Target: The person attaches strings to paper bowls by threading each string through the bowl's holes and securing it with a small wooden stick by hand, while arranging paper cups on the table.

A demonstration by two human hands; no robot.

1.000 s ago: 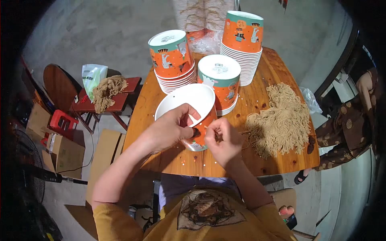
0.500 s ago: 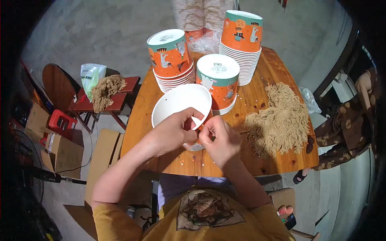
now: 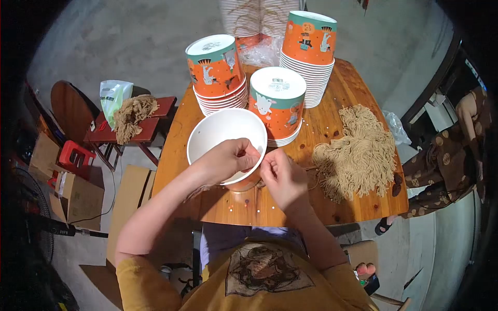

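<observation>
A white-lined orange bucket (image 3: 220, 129) stands near the table's front edge, its mouth facing up toward me. My left hand (image 3: 224, 161) reaches over its rim, fingers inside and closed near the right side of the wall. Just outside that same rim, my right hand (image 3: 280, 175) is closed in a pinch, and what its fingertips hold is too small to make out. A tan cord lies beside my right hand and leads toward a pile of tan cords (image 3: 363, 155). A small dark hole shows in the bucket's left inner wall.
Upside-down stacks of orange and green buckets stand behind, at left (image 3: 215, 70), centre (image 3: 277, 103) and right (image 3: 309, 44). More cords (image 3: 134, 116) lie on a red bench (image 3: 150, 124) at left. Another person (image 3: 448, 155) is at the right, beyond the wooden table (image 3: 311, 210).
The bucket has turned more upright and shifted slightly left, so more of its inside shows. My left hand has moved with it, and my right hand has stayed close to the rim.
</observation>
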